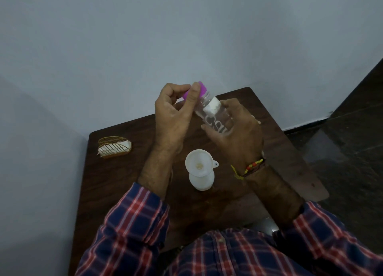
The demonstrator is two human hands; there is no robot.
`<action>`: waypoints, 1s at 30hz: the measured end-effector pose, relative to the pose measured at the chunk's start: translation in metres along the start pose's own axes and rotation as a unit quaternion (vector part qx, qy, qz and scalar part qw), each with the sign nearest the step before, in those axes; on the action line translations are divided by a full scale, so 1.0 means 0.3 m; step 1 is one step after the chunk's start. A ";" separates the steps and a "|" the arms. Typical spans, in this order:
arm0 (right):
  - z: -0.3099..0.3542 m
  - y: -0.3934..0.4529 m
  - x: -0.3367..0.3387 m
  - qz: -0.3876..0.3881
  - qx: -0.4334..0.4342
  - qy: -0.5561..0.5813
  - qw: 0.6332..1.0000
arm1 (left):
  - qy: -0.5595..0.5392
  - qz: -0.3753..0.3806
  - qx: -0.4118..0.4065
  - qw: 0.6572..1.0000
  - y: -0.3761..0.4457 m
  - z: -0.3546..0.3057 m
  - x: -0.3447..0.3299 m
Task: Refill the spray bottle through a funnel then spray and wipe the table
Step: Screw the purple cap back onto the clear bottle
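Now the left hand (174,112) pinches the purple cap (195,90); the right hand (234,128) should clamp the bottle (215,114) firm, upright, while twisting.

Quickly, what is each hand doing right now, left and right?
Left hand: pinches the purple cap of the clear bottle.
Right hand: grips the bottle's body.

I wear a plaid shirt (238,253) in navy, red and white, sleeves pushed up. My right wrist carries a beaded bracelet (251,167) with yellow thread.
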State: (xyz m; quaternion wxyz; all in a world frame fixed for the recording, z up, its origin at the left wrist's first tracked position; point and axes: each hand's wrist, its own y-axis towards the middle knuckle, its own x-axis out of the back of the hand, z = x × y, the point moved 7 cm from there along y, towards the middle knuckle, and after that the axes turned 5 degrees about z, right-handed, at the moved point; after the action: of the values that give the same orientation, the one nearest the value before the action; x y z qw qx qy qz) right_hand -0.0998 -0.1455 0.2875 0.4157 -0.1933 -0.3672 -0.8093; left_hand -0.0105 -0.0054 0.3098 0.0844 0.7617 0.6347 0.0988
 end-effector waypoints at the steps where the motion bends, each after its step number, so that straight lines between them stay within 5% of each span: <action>1: -0.014 0.007 0.000 0.012 0.000 0.034 0.999 | -0.017 0.029 -0.002 0.999 0.001 -0.004 0.000; 9: 0.017 0.002 -0.028 0.053 0.041 0.155 0.986 | -0.046 0.012 -0.009 0.999 0.005 -0.036 -0.029; 19: 0.046 0.028 -0.047 0.244 -0.030 0.467 0.849 | -0.201 0.296 0.038 0.933 0.067 -0.071 -0.050; 25: 0.049 0.087 -0.016 0.198 -0.018 0.427 0.882 | -0.186 0.130 -0.009 0.974 0.083 -0.053 -0.004; 30: 0.068 0.097 -0.011 0.199 0.019 0.383 0.902 | -0.148 0.109 -0.017 0.983 0.076 -0.105 -0.019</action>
State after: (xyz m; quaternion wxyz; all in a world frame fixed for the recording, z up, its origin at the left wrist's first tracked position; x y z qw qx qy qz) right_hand -0.0742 -0.1395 0.3116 0.6801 0.0704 -0.1493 -0.7143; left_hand 0.0019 -0.0150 0.3459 0.1795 0.8308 0.5268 0.0045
